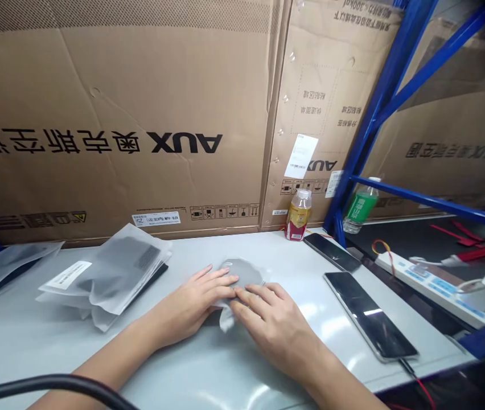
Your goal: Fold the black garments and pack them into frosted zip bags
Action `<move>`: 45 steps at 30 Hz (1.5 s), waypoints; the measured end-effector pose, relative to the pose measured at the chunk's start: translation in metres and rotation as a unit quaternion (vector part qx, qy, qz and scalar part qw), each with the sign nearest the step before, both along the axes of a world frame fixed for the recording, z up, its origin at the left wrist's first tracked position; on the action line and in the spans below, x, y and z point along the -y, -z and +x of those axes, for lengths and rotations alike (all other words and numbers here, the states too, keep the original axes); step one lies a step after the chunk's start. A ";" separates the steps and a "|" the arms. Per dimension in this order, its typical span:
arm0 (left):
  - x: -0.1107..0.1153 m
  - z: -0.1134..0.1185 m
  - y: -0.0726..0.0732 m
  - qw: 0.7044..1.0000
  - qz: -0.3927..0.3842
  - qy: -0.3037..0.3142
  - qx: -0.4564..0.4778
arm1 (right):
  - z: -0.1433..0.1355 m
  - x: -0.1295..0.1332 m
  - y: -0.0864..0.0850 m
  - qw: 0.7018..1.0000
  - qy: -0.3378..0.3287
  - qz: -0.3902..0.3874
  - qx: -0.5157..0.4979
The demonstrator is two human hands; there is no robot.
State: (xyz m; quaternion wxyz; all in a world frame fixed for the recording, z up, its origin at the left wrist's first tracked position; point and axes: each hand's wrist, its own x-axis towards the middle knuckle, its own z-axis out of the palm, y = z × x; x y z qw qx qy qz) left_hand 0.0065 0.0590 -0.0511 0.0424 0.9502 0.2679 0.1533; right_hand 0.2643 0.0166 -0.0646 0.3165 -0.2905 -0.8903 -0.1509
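Observation:
A small frosted plastic packet (242, 271) with a grey, rounded shape inside lies on the table in front of me. My left hand (191, 304) rests on its left side, fingers stretched out and flat. From the right, my right hand (274, 322) lies over the near part of the packet with its fingers extended and slightly bent. The fingertips of both hands come close together in the middle. A crumpled end of the plastic (226, 318) sticks out toward me between the hands. What exactly is inside the packet is hard to make out.
Stacked frosted bags (114, 273) lie to the left, with another bag (5, 270) beyond. At right are two phones (370, 316) (332, 251), a drink bottle (298, 215), a green-labelled bottle (361, 206) and a power strip (439, 290). Large cartons (118, 85) stand behind; a black cable (54, 381) crosses lower left.

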 end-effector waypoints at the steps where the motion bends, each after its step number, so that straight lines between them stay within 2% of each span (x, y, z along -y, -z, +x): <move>1: 0.000 -0.002 -0.001 1.000 0.006 0.006 -0.016 | 0.002 -0.001 -0.002 1.000 -0.004 0.008 -0.007; 4: -0.001 -0.007 -0.004 0.999 0.015 0.000 -0.050 | 0.007 -0.001 -0.008 1.000 -0.010 -0.019 -0.010; 7: -0.002 -0.010 -0.004 0.997 0.012 -0.049 -0.055 | 0.004 -0.002 -0.009 0.999 -0.027 -0.045 0.014; 10: -0.005 -0.009 0.000 0.993 0.014 -0.100 -0.059 | -0.011 -0.009 -0.006 0.999 -0.024 -0.003 0.035; 13: -0.008 -0.009 0.006 0.991 0.026 -0.115 -0.063 | -0.027 -0.021 -0.003 0.997 -0.039 0.048 0.051; 17: -0.008 -0.013 0.008 0.992 0.093 -0.087 0.002 | -0.034 -0.032 -0.005 0.996 -0.046 0.062 0.045; 22: 0.006 -0.006 -0.002 0.969 0.207 -0.006 0.133 | -0.026 -0.020 -0.014 0.997 -0.024 0.074 0.010; 25: 0.013 0.000 -0.005 0.972 0.187 0.015 0.144 | -0.025 -0.010 -0.016 0.996 -0.023 0.083 -0.003; 29: 0.011 -0.003 -0.003 0.985 0.133 0.040 0.099 | -0.027 -0.007 -0.012 0.997 -0.024 0.078 0.002; 32: 0.008 -0.009 -0.003 0.986 0.138 0.069 0.060 | -0.029 -0.008 -0.010 0.997 -0.031 0.070 0.014; 36: 0.008 -0.016 -0.008 0.977 0.169 0.121 0.052 | -0.029 -0.007 -0.012 0.998 -0.046 0.029 0.013; 41: 0.008 -0.028 -0.022 0.976 0.165 0.097 0.103 | -0.009 -0.015 -0.016 0.999 -0.034 -0.009 0.001; 45: 0.009 -0.029 -0.026 0.976 0.143 0.090 0.136 | 0.016 -0.021 -0.018 1.000 -0.013 -0.018 0.005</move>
